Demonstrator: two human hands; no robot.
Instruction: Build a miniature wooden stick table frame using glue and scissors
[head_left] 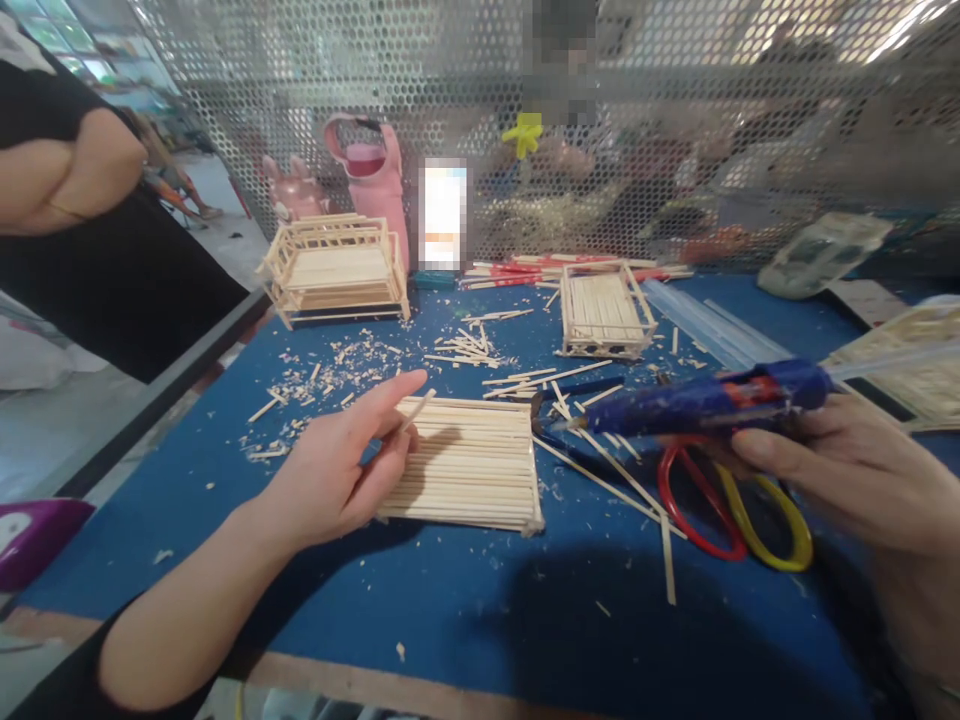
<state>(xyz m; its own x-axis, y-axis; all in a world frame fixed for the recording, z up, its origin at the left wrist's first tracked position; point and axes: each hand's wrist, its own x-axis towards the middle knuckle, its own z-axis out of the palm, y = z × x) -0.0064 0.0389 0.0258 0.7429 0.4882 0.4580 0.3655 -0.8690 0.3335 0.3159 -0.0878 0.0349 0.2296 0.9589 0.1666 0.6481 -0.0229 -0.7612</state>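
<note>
My left hand [352, 455] pinches a short wooden stick [417, 408] between thumb and fingers, over the left end of a flat panel of wooden sticks [472, 465]. The panel's sticks lie side by side on the blue table. In my right hand [847, 470] is a blue hot glue gun [697, 400], its nozzle pointing left toward the panel's right edge. Below the gun lie scissors with one red and one yellow handle loop [772, 530]. Loose sticks [619, 480] are scattered between the panel and the scissors.
A small stick-built bench [337, 270] stands at the back left, a stick-built bed-like frame [604, 312] at the back right. Behind are a pink bottle holder [375, 180], clear glue sticks [724, 325] and a glass jar [825, 255]. A person with folded arms [75, 170] stands at left.
</note>
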